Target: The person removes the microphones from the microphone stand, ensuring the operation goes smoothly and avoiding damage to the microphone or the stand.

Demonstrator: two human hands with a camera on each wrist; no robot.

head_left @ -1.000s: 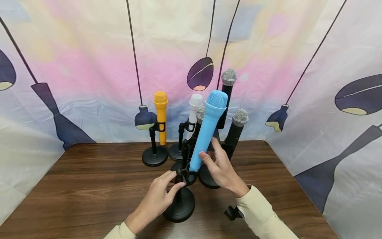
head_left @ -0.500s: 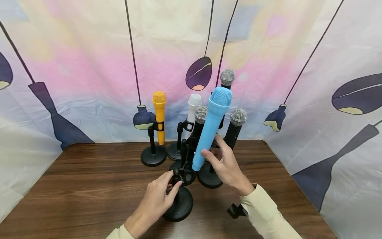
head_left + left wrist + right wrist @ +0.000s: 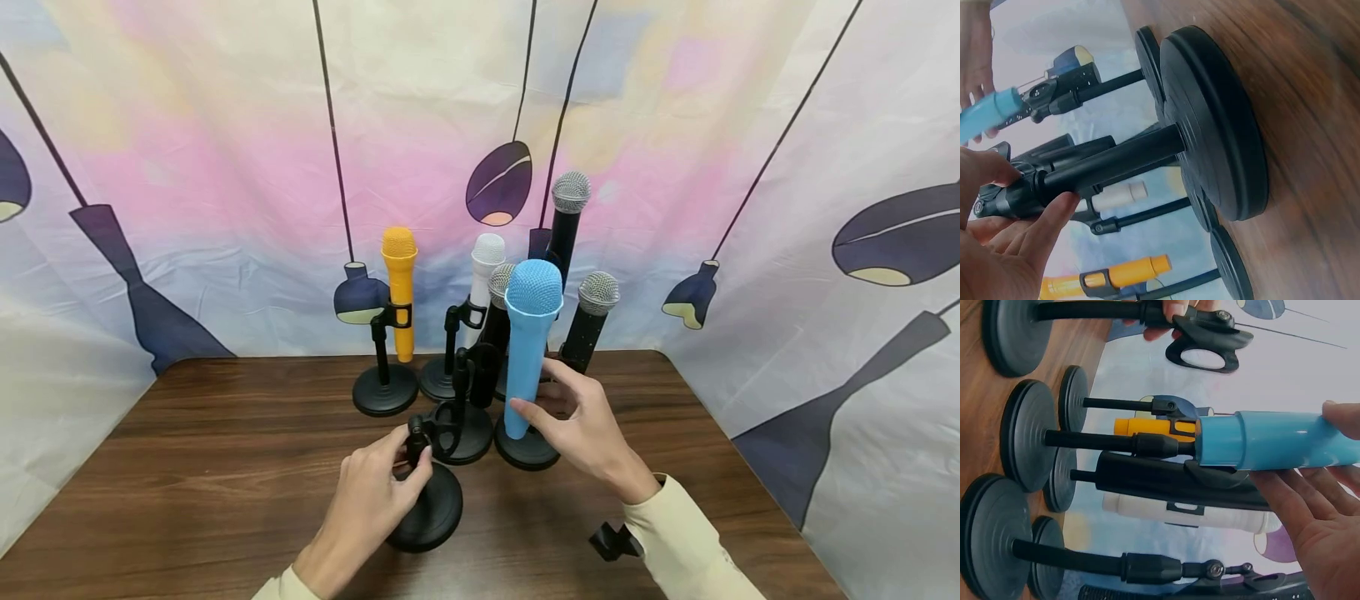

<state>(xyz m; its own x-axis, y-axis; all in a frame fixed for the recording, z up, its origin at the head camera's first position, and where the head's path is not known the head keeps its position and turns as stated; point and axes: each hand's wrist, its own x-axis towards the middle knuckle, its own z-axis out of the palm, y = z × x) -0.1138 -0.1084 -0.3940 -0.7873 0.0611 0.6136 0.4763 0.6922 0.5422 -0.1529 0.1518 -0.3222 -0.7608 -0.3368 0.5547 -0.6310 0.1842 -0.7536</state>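
Observation:
My right hand grips the lower part of a light blue microphone, held upright with its mesh head up. In the right wrist view the blue microphone's bottom end is out of any clip. My left hand pinches the top of a black microphone stand just below its clip. That stand's ring clip holds nothing. In the left wrist view the stand's round base is close to the table. The blue microphone is apart from this stand, to its right.
Behind the hands stand a yellow microphone, a white microphone and several black microphones with silver heads, such as one at the right, on round-based stands. A small black piece shows beside the right sleeve on the wooden table.
The blue microphone has come away from the left hand's stand clip, then lowered and turned more upright. The left hand has shifted left with the stand.

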